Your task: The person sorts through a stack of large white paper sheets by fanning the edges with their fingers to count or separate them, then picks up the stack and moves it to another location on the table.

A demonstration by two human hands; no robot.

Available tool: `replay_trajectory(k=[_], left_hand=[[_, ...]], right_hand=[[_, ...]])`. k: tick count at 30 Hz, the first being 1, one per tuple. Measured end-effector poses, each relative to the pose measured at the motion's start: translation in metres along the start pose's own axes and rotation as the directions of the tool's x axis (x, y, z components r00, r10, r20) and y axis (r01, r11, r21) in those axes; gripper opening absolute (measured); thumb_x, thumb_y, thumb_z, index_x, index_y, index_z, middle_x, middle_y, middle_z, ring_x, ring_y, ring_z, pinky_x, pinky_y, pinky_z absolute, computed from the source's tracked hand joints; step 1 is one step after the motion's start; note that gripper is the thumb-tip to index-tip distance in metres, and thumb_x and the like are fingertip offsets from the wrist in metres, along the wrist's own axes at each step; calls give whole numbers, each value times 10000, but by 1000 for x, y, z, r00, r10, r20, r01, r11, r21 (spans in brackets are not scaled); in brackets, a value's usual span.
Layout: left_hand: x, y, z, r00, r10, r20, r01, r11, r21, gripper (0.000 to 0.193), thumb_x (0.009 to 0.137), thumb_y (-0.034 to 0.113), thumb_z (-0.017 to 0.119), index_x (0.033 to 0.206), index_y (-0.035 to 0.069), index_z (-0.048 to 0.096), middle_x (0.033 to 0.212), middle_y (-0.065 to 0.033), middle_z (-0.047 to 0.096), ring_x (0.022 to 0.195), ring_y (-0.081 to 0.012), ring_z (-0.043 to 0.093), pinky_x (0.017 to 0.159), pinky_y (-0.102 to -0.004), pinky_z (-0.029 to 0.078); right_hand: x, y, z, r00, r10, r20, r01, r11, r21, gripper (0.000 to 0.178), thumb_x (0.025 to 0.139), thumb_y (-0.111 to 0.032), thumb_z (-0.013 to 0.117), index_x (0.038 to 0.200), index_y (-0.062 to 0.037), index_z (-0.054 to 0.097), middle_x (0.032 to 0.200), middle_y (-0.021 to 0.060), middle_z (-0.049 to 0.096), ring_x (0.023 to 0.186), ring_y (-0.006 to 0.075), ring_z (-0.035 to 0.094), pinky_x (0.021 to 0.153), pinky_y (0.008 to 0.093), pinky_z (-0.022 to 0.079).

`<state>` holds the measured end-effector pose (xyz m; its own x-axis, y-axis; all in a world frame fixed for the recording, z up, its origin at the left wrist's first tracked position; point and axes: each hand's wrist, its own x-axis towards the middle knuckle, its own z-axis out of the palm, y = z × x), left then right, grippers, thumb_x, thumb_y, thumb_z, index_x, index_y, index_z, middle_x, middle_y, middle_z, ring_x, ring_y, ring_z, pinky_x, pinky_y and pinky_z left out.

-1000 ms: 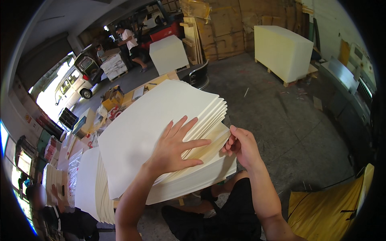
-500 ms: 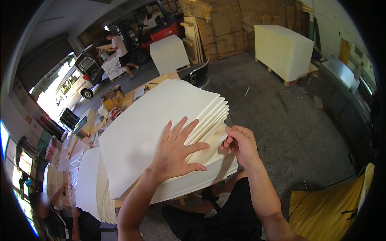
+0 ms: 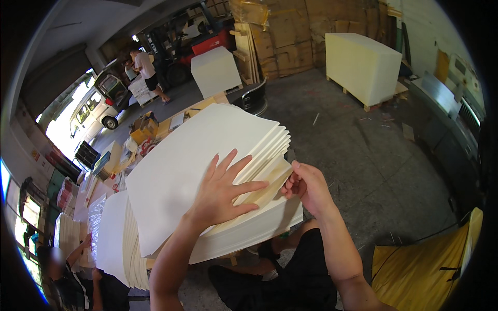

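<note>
A large stack of white paper sheets [image 3: 181,155] lies in front of me, its right-hand edges fanned out in steps. My left hand [image 3: 220,189] rests on top with its fingers spread, thumb and forefinger over the stepped edges. At the right corner my right hand [image 3: 307,187] is closed, thumb against curled fingers, pinching the edge of a lifted sheet. How many sheets are in that pinch is hidden. Below the lifted part shows a thick lower pile [image 3: 249,233] of the same paper.
Another fanned paper pile [image 3: 116,233] sits at the left, near a seated person [image 3: 78,274]. Tape and boxes [image 3: 144,128] clutter the table. Wrapped pallets [image 3: 363,67], a red forklift [image 3: 212,41], a van [image 3: 93,111] and a standing person [image 3: 145,67] are farther off. Yellow sheeting [image 3: 420,259] hangs at lower right.
My left thumb has drawn in slightly, and the sheet edges between my hands look a little more lifted. The person by the van has straightened up. My view has shifted slightly.
</note>
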<state>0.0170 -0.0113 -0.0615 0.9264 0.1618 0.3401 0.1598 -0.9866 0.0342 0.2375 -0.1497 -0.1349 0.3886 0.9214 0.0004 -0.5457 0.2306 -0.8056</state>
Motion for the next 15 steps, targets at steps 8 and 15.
replay_trajectory(k=[8, 15], left_hand=[[0, 4, 3, 1000, 20, -16, -17, 987, 159, 328, 942, 326, 759, 1266, 369, 792, 1671, -141, 440, 1572, -449, 323, 1267, -700, 194], [-3, 7, 3, 1000, -18, -16, 19, 998, 67, 550, 711, 593, 900, 1205, 370, 809, 1666, -125, 454, 1577, -468, 309, 1270, -713, 171]], right_hand=[[8, 2, -1, 991, -125, -49, 101, 935, -340, 362, 1049, -269, 692, 738, -98, 617, 717, 31, 708, 655, 123, 689, 578, 267, 481], [8, 2, -2, 998, -52, -35, 46, 986, -162, 337, 1060, -253, 680, 762, -104, 631, 734, 48, 720, 690, 143, 726, 560, 258, 470]])
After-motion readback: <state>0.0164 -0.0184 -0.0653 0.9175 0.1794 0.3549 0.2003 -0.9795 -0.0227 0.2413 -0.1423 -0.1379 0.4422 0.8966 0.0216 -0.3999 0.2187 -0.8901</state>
